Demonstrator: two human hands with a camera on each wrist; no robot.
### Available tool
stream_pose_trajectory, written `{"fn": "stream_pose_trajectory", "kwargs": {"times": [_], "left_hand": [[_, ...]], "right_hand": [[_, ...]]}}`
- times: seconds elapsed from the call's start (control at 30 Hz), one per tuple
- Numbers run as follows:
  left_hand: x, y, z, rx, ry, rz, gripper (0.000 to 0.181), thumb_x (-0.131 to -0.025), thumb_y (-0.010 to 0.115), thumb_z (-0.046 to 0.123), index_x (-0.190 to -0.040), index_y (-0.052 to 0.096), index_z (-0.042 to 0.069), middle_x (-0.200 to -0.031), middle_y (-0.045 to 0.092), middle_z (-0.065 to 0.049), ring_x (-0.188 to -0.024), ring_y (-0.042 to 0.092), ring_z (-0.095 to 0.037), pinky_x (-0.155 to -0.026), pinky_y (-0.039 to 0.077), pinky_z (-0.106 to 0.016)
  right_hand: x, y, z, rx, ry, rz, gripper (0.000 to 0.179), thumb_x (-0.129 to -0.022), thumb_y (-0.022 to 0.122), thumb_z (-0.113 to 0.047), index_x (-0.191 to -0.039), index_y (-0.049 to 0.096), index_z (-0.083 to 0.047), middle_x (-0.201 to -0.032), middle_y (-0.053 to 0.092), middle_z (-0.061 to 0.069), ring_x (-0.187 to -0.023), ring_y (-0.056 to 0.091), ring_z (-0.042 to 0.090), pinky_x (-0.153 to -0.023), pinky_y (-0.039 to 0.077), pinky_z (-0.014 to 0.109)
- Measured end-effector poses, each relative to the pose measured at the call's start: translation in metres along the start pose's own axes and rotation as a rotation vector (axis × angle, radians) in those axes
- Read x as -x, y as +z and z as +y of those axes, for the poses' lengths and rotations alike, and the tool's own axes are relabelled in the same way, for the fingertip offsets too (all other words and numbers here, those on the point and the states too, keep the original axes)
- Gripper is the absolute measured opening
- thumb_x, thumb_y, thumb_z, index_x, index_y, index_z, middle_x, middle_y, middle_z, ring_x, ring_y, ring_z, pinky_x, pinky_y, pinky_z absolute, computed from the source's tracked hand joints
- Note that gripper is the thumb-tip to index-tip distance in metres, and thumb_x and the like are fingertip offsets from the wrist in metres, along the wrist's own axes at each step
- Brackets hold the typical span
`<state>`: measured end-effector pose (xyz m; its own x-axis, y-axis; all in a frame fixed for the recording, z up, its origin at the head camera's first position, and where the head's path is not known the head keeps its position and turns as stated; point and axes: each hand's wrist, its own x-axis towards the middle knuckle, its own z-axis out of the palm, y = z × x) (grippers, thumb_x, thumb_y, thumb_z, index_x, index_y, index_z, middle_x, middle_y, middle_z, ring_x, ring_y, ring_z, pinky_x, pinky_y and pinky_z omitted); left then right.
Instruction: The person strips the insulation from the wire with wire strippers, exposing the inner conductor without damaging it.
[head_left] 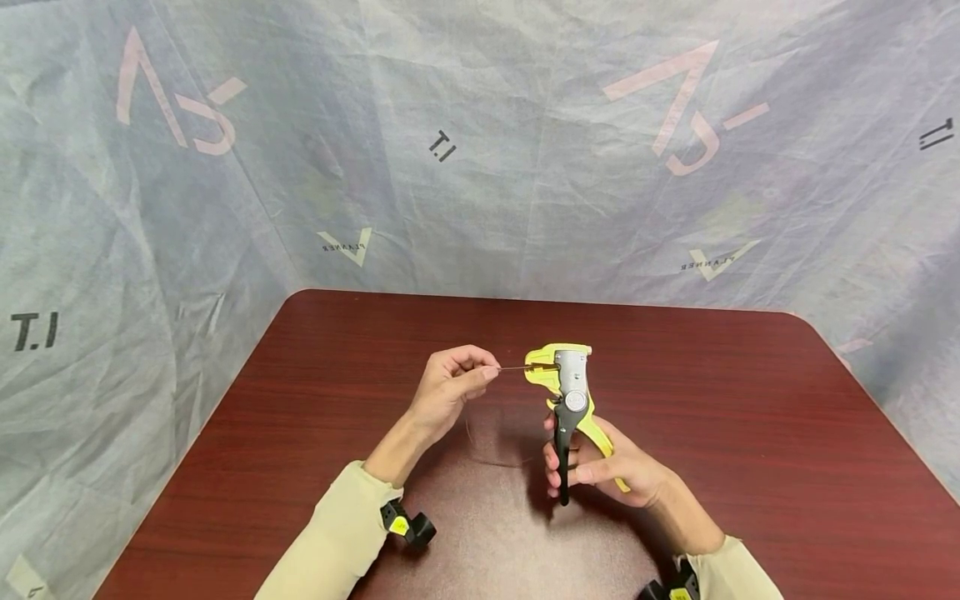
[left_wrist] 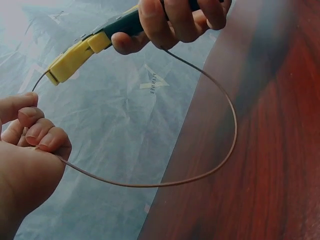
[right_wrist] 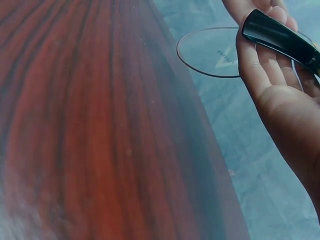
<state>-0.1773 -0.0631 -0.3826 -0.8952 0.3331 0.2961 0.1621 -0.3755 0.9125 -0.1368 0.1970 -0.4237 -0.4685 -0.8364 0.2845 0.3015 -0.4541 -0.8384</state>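
In the head view my left hand [head_left: 442, 393] pinches a thin brown wire [head_left: 513, 368] between thumb and forefinger. One end of the wire enters the yellow jaws of a wire stripper [head_left: 573, 373]. My right hand [head_left: 626, 471] holds this tool upright, with its black and yellow handles spread apart. In the left wrist view the rest of the wire [left_wrist: 235, 125] leaves my left palm, sweeps in a wide loop and passes behind the right hand's fingers. The right wrist view shows the black handle [right_wrist: 277, 37] across my right fingers; the stripper's head is out of that frame.
Beneath both hands lies a dark red wood-grain table [head_left: 712, 400] with rounded far corners. Grey printed sheeting [head_left: 517, 167] hangs behind it and along its sides. Each wrist wears a small black camera [head_left: 408, 525].
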Motion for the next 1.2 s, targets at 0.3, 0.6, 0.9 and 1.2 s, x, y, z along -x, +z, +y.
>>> {"fn": "stream_pose_trajectory", "kwargs": {"times": [0.3,0.6,0.9,1.2], "left_hand": [[0.002,0.01,0.0,0.027,-0.005,0.011,0.036,-0.09,0.056,-0.009,-0.084,0.072,0.022,-0.07,0.059,0.013,-0.06,0.041,-0.003,-0.056,0.034,-0.017],[0.004,0.015,-0.003,0.036,-0.001,-0.005,0.036,-0.09,0.056,-0.01,-0.084,0.072,0.022,-0.068,0.056,0.012,-0.06,0.039,-0.005,-0.055,0.032,-0.018],[0.004,0.017,-0.002,0.029,-0.03,0.003,0.036,-0.089,0.056,-0.009,-0.083,0.071,0.023,-0.068,0.056,0.013,-0.06,0.039,-0.004,-0.055,0.032,-0.018],[0.004,0.016,-0.003,0.024,-0.019,-0.003,0.034,-0.089,0.056,-0.009,-0.084,0.07,0.021,-0.068,0.057,0.012,-0.06,0.041,-0.004,-0.055,0.033,-0.017]], "right_hand": [[-0.002,0.002,0.001,0.05,0.009,-0.014,0.052,-0.092,0.05,0.009,-0.141,0.04,-0.009,-0.111,0.063,0.005,-0.099,0.066,0.018,-0.093,0.054,0.037],[-0.003,0.006,0.002,0.057,0.027,0.001,0.051,-0.092,0.052,0.009,-0.138,0.041,-0.009,-0.109,0.064,0.003,-0.096,0.066,0.016,-0.09,0.054,0.036],[-0.004,0.008,0.003,0.086,0.035,0.046,0.045,-0.092,0.057,0.006,-0.132,0.046,-0.01,-0.103,0.065,0.001,-0.089,0.065,0.014,-0.085,0.054,0.03],[-0.004,0.009,0.003,0.109,0.016,0.051,0.041,-0.092,0.054,0.009,-0.128,0.044,-0.007,-0.1,0.063,0.001,-0.085,0.061,0.015,-0.081,0.051,0.028]]}}
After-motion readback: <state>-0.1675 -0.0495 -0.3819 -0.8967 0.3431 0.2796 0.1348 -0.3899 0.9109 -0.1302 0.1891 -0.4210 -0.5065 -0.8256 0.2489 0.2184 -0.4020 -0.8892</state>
